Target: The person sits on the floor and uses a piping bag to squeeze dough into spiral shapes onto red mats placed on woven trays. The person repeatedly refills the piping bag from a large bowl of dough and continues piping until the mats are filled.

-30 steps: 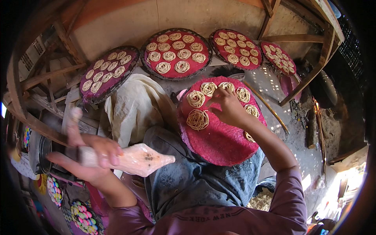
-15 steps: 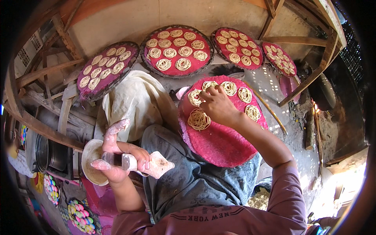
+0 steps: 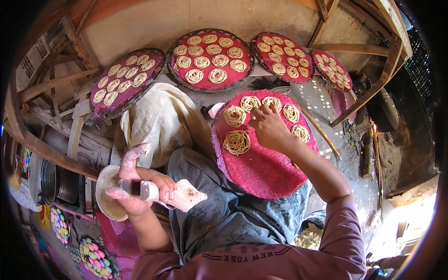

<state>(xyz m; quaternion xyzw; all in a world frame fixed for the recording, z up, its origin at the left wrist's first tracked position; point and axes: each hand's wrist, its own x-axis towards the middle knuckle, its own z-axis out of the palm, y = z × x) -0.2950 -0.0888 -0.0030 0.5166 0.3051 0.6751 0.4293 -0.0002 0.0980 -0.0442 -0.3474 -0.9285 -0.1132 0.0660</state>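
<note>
So a pale wooden tool (image 3: 187,197) is gripped by the left hand (image 3: 156,184), fingers curled round it, lower left. The right hand (image 3: 269,127) is bent over noodle coils (image 3: 236,142) on the pink mat (image 3: 266,168), right of centre; pinching can't be told. Coils are best nudged lightly imo, gaps kept.

A pale, pointed tool (image 3: 188,196) is gripped by the left hand (image 3: 151,177), its tapered end turned to that hand's right. A whitish bowl (image 3: 107,205) is partly hidden just left of the same hand. The right hand (image 3: 271,130) is held with bent fingers over a round red tray (image 3: 263,170). Noodle coils (image 3: 237,142) are spread to its left, beyond it and to its right. A white cloth (image 3: 156,121) is draped beyond the left hand; four filled trays (image 3: 206,71) are ranged farther beyond both hands.
</note>
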